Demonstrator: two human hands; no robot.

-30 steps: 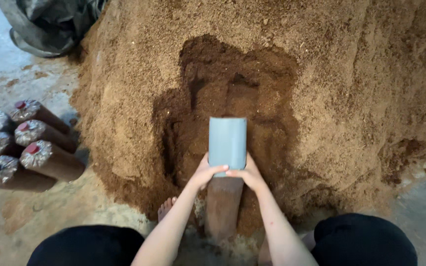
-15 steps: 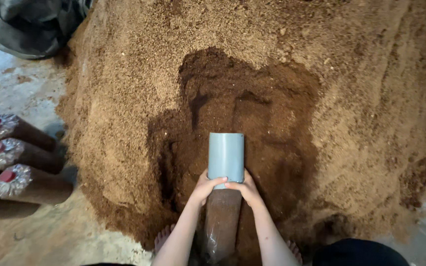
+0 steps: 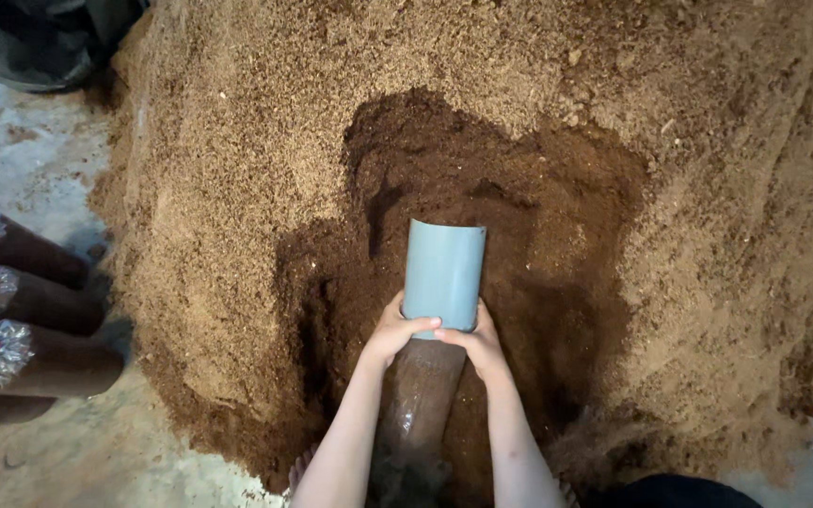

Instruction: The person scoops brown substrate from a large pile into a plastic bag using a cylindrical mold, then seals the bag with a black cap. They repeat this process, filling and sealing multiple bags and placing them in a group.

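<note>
Your left hand (image 3: pixel 395 331) and right hand (image 3: pixel 478 341) both clasp the near end of a grey-blue half-pipe scoop (image 3: pixel 443 273), fingers curled together around its lower rim, the 2 thumbs meeting on its curved back. The scoop sits at the middle of the view, its open far edge pointing into the dark hollow (image 3: pixel 491 216) dug out of the big mound of brown sawdust-like substrate (image 3: pixel 670 113). The dug-out patch looks darker and damper than the pale crust around it.

Right below the scoop, touching its near end, a clear plastic bag packed with the same brown material (image 3: pixel 421 395) runs back toward you between your forearms. Whether the scoop's end sits inside the bag's mouth or only against it, you cannot tell from here.

At the left edge, 3 filled cylindrical bags with crinkled tops and red caps (image 3: pixel 21 353) lie on the concrete floor (image 3: pixel 39 169), well apart from your hands. A dark sack (image 3: pixel 39 38) rests in the upper left corner, beside the mound.
</note>
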